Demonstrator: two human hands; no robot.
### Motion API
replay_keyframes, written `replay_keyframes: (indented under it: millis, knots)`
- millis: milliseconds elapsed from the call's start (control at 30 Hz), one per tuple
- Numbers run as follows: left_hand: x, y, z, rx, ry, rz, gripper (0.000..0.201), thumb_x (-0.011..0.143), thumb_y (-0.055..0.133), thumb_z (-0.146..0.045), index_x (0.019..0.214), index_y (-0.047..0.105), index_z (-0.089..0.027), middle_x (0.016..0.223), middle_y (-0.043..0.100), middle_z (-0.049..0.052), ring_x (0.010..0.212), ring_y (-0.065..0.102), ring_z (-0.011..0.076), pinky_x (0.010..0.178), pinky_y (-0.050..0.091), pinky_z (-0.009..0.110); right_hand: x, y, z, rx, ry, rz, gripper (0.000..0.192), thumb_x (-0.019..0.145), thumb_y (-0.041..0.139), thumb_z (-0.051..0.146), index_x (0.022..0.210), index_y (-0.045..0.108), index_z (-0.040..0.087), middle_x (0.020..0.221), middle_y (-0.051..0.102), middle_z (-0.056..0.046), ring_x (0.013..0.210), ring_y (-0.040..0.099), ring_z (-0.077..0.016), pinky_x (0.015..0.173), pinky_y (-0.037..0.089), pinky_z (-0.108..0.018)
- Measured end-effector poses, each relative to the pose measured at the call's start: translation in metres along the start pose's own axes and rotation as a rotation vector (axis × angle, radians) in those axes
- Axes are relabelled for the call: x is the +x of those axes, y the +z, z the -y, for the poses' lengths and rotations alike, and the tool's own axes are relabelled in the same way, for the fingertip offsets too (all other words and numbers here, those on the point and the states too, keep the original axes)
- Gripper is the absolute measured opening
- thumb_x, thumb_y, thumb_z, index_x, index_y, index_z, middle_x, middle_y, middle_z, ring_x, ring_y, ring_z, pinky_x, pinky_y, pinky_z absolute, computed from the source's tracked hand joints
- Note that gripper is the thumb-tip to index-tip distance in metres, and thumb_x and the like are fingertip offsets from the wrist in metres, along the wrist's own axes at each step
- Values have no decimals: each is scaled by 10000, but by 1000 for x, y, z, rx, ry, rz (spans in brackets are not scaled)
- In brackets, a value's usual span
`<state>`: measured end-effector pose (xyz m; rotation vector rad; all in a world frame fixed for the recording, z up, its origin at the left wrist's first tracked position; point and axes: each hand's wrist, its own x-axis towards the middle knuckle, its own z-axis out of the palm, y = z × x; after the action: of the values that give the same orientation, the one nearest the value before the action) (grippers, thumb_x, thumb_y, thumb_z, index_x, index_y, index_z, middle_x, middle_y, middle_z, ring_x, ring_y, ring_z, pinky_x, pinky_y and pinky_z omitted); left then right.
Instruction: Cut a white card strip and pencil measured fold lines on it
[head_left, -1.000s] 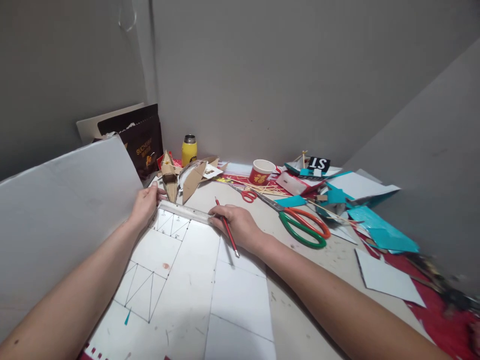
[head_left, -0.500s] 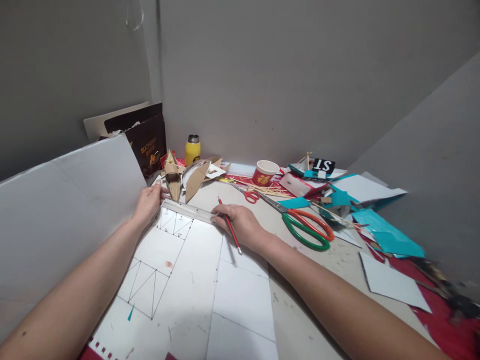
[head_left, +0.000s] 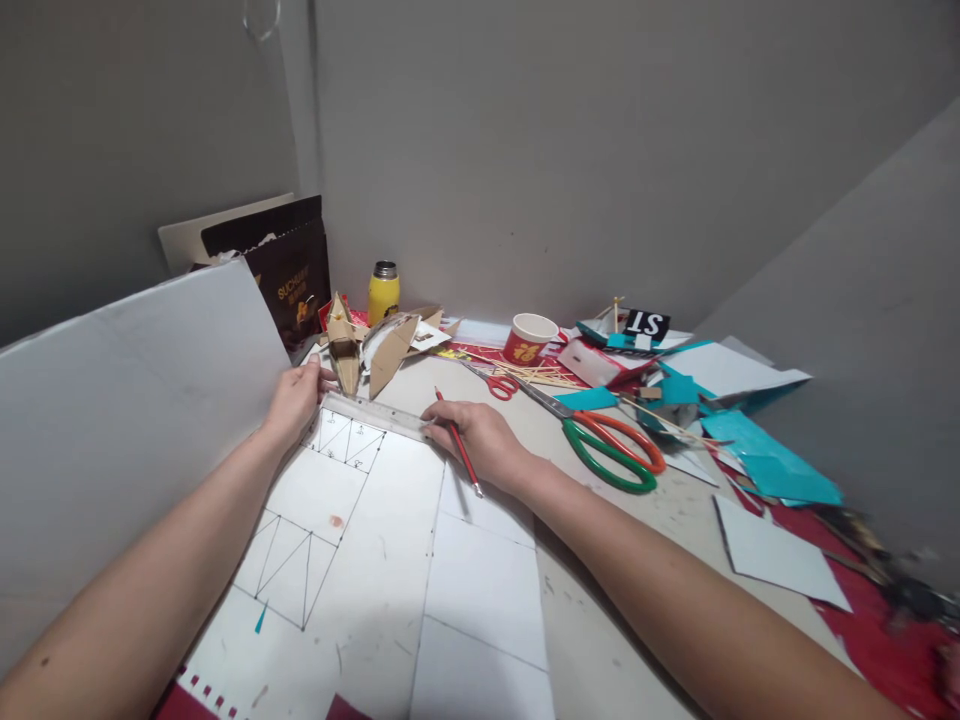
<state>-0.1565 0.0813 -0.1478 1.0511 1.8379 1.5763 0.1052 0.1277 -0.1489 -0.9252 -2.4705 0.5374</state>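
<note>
Pinning a clear ruler (head_left: 375,413), left hand (head_left: 294,400) lies flat; right hand (head_left: 480,440) grips a red pencil (head_left: 459,448).

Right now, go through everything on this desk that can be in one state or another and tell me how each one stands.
Left hand: pressing on the ruler's left end.
Right hand: gripping the red pencil, fingers at the ruler's right end.
Ruler: flat on the white board.
Red pencil: held slanted.
White board: flat, marked with triangles.
Large scissors: shut, lying flat.
Small red scissors: lying flat.
Yellow bottle: upright, capped.
Paper cup: upright, open.
</note>
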Motion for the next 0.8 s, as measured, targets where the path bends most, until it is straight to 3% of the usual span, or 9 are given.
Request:
replay_keyframes:
  millis: [800]
  knots:
    - [0,0,1,-16,-13,12,523,877,479,-589,628,676,-173,553,660,63,492,519,149,522,389,265,0,-4,4,-8,10,32,153,873,598,211,955,725,190,822,745,-60,729,668,-197,674,455,-271]
